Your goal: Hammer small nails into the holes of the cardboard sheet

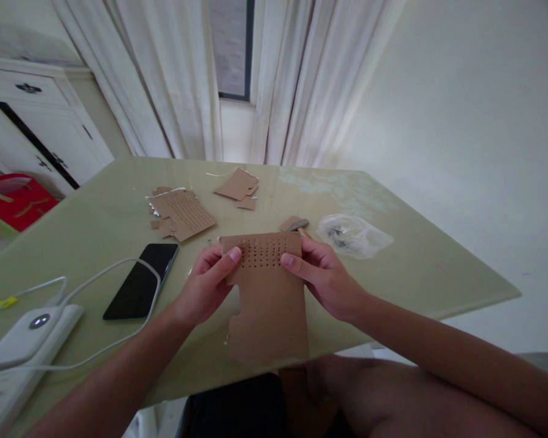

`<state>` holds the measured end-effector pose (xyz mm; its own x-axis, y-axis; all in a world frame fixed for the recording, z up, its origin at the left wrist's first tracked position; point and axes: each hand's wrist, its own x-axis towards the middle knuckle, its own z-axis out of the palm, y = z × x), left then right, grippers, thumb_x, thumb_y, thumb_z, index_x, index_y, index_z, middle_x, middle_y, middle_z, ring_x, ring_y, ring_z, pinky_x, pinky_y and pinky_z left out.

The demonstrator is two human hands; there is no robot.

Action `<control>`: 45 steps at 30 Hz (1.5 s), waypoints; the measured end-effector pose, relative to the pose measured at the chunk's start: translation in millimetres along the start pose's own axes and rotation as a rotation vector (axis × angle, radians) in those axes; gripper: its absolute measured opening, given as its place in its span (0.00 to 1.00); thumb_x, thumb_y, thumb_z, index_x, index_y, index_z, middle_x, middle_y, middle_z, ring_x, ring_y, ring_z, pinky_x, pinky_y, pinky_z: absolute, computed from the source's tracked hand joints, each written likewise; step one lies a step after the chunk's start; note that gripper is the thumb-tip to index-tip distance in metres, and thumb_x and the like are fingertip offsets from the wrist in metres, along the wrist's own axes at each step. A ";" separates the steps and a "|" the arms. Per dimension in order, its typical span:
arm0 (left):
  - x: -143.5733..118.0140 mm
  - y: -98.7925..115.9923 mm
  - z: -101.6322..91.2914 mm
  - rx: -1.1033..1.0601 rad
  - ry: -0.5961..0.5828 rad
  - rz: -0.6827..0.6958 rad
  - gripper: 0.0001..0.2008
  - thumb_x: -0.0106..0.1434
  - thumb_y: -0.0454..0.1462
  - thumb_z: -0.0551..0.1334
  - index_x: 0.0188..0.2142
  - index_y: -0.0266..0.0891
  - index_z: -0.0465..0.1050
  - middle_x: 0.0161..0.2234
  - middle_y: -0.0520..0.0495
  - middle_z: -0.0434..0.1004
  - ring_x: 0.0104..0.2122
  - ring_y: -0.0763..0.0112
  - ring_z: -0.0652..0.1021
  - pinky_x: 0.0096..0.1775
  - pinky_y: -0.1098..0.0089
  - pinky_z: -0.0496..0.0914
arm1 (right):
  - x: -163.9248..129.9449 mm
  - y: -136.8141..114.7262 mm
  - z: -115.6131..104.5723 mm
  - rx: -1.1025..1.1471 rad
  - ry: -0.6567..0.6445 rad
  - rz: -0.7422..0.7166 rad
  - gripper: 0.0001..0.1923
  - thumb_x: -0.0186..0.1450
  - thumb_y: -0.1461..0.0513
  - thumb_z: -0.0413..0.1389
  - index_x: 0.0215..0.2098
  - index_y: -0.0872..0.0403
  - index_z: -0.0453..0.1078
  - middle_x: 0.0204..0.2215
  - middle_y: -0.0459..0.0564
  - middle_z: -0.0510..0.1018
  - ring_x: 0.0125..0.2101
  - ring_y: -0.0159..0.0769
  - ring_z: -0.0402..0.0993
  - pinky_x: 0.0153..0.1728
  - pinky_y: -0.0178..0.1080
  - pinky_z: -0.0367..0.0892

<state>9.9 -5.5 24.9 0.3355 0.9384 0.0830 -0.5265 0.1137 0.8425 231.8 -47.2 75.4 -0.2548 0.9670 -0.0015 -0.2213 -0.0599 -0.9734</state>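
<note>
Between my hands is a brown piece of cardboard (269, 310) with several rows of small holes punched near its far edge. Its left edge is torn and notched. My left hand (210, 280) grips the upper left side, thumb on top beside the holes. On the upper right side, my right hand (329, 277) holds it the same way, thumb pressed near the last columns of holes. The fingers beneath the cardboard are hidden. Just beyond its far edge lie a small cardboard scrap (290, 223) and a grey object that I cannot make out.
Torn cardboard pieces (189, 216) and another scrap pile (237, 184) lie farther back on the table (438, 261). A clear plastic bag (356, 236) sits to the right. At left are a black phone (137, 283), a white cable (105, 350) and a white power strip (31, 347).
</note>
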 end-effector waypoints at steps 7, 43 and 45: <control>-2.6 4.1 6.5 -0.063 0.029 -0.006 0.14 0.57 0.47 0.81 0.34 0.40 0.87 0.34 0.45 0.89 0.33 0.64 0.86 0.37 0.69 0.80 | 2.1 4.0 -2.7 0.004 -0.026 -0.038 0.13 0.68 0.54 0.71 0.48 0.50 0.84 0.44 0.50 0.88 0.46 0.42 0.83 0.54 0.46 0.75; 21.6 -34.9 -0.3 0.425 0.196 -0.019 0.22 0.60 0.49 0.74 0.48 0.39 0.78 0.45 0.43 0.86 0.48 0.58 0.83 0.51 0.60 0.76 | 37.7 32.3 -47.2 -0.353 0.400 0.022 0.22 0.58 0.56 0.74 0.48 0.54 0.81 0.42 0.53 0.85 0.42 0.43 0.81 0.47 0.45 0.75; 21.9 -35.8 -0.5 0.434 0.202 -0.014 0.22 0.61 0.49 0.72 0.49 0.39 0.78 0.45 0.42 0.86 0.47 0.58 0.83 0.50 0.61 0.76 | 39.5 36.9 -50.6 -0.388 0.432 0.046 0.23 0.58 0.57 0.74 0.49 0.55 0.81 0.41 0.53 0.84 0.43 0.43 0.80 0.48 0.46 0.75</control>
<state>35.7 11.1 -3.7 0.1588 0.9873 0.0014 -0.1336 0.0201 0.9908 261.2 1.3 27.8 0.1691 0.9838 -0.0598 0.1632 -0.0878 -0.9827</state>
